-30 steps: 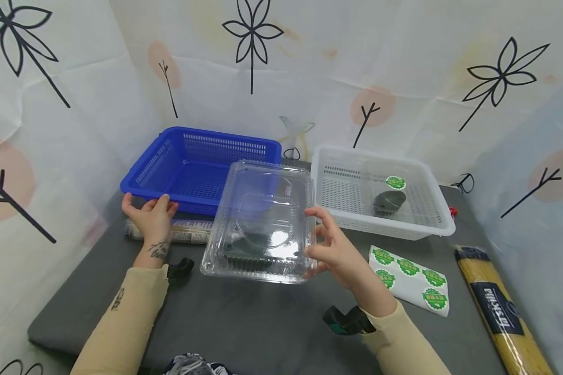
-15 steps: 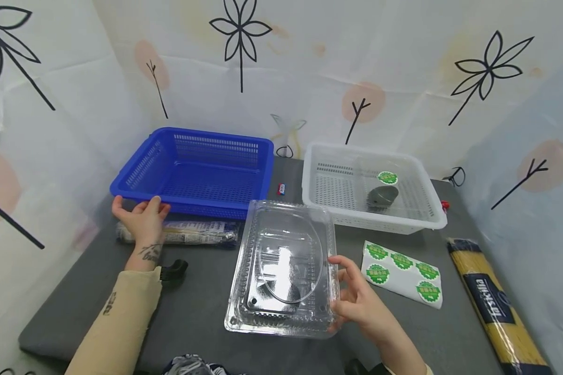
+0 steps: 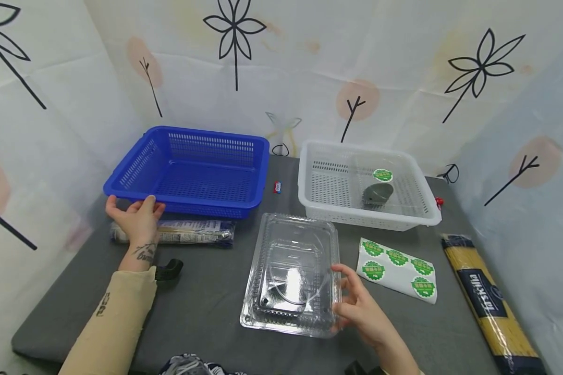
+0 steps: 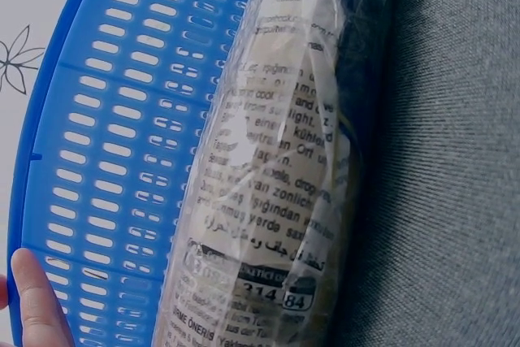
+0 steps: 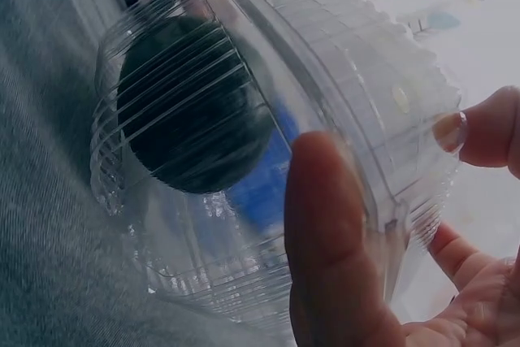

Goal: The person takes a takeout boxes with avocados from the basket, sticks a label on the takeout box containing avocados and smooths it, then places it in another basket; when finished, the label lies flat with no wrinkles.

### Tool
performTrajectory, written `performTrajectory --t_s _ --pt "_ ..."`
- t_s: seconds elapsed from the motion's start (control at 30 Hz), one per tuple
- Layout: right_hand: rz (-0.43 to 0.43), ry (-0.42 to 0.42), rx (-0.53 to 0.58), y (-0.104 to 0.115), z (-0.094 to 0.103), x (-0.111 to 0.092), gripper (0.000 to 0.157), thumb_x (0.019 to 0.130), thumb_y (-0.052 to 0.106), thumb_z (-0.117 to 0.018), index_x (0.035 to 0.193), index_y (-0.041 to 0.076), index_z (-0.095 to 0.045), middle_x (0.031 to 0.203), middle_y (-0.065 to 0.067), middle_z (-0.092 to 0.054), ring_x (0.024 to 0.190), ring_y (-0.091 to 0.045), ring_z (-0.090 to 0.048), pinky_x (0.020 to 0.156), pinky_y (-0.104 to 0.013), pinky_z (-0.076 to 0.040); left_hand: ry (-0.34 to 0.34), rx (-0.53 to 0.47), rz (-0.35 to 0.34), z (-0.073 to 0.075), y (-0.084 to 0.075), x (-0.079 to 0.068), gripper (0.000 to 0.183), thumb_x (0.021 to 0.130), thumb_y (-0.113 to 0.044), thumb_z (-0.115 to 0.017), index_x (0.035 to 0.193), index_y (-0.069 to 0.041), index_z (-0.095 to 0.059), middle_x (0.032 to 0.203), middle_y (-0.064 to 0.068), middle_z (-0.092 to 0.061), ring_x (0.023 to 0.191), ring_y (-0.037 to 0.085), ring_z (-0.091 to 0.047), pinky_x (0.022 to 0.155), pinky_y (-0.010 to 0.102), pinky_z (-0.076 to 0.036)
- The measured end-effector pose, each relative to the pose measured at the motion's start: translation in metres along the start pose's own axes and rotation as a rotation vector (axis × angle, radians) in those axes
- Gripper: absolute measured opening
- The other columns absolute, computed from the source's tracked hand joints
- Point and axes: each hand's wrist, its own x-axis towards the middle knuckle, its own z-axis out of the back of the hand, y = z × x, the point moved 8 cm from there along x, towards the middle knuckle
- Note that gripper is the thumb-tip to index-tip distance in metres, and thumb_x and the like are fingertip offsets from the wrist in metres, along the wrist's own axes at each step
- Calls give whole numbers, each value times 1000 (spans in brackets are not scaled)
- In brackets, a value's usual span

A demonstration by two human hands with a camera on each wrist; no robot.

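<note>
My left hand (image 3: 136,219) grips the front rim of the blue basket (image 3: 192,205) near its left corner. The left wrist view shows a finger (image 4: 36,298) against the perforated wall. Just in front of the basket lies a long clear-wrapped packet (image 3: 187,233) with printed text. My right hand (image 3: 361,307) pinches the right edge of a lidded clear plastic clamshell container (image 3: 291,250). Through its wall, the right wrist view shows a dark rounded thing (image 5: 191,111) inside; its kind is unclear. Part of the right thumb (image 5: 321,225) lies along the container's edge.
At the back right stands a white basket (image 3: 326,208) holding a clear container with a green sticker (image 3: 382,175) and a grey-green item (image 3: 378,193). A sticker sheet (image 3: 396,271), a spaghetti pack (image 3: 490,297) and a small red-blue item (image 3: 277,187) lie on the grey table.
The right hand has brought the clear container from in front of the blue basket's right side toward the body and right, lowering it. The left hand keeps its place on the rim.
</note>
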Motion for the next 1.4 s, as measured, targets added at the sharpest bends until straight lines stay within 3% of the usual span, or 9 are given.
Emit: performTrajectory --t_s 0.27,0.33,0.4,0.5,0.57,0.67,0.8,0.97,1.4 --pt "-24 -55 -13 -12 10 12 75 69 -10 -48 133 18 -20 107 -21 -26 59 -14 -49 48 -44 -50 12 14 37 -1 2 -5 90 66 -16 -75 125 -43 -12 94 8 -40 75 23 -57 77 41 -48" --pt "-20 -60 -18 -12 11 13 75 70 -10 -48 133 18 -20 107 -20 -27 58 -12 -48 48 -45 -49 38 39 104 -9 -1 -22 88 67 -19 -74 125 -40 -11 100 7 -40 76 21 -58 77 37 -49" --pt "-21 -63 -18 -13 11 14 75 70 -10 -48 134 19 -21 106 -19 -27 58 -13 -48 48 -45 -49 86 92 187 -26 -9 -52 84 71 -17 -72 128 -33 -12 104 7 -40 74 18 -58 75 35 -50" --pt "-23 -61 -17 -12 12 15 76 70 -9 -48 134 20 -21 106 -19 -28 61 -14 -50 48 -45 -49 314 303 305 -62 -17 -111 72 79 -16 -63 132 -16 -14 106 9 -42 74 14 -57 72 32 -51" --pt "-28 -61 -17 -12 12 16 75 71 -9 -48 134 21 -21 106 -18 -27 62 -15 -50 48 -43 -50 535 478 330 -85 -16 -151 66 83 -16 -59 133 -8 -16 109 15 -43 78 16 -56 71 33 -51" --pt "-33 -63 -21 -10 13 16 75 71 -9 -48 135 21 -22 106 -19 -26 65 -16 -51 48 -42 -50 862 678 339 -106 -3 -203 64 85 -22 -57 135 -7 -18 118 23 -38 90 27 -55 70 37 -50" --pt "-42 -75 -29 -10 14 17 76 72 -8 -49 136 23 -23 108 -19 -27 66 -17 -52 49 -42 -50 1061 736 393 -114 15 -246 68 83 -23 -60 136 -17 -19 125 24 -31 91 34 -53 65 39 -51" --pt "-61 -101 -54 -11 16 18 76 72 -7 -50 136 27 -25 107 -15 -25 59 -10 -45 50 -42 -50 1089 716 424 -117 26 -261 75 77 -23 -66 136 -20 -21 124 20 -33 82 24 -57 57 38 -51" --pt "-67 -130 -97 -9 19 21 75 74 -7 -50 137 26 -25 111 -16 -24 55 -9 -39 50 -39 -51 1058 673 414 -118 33 -259 67 76 -18 -67 132 -16 -30 123 18 -34 77 21 -57 55 37 -51"
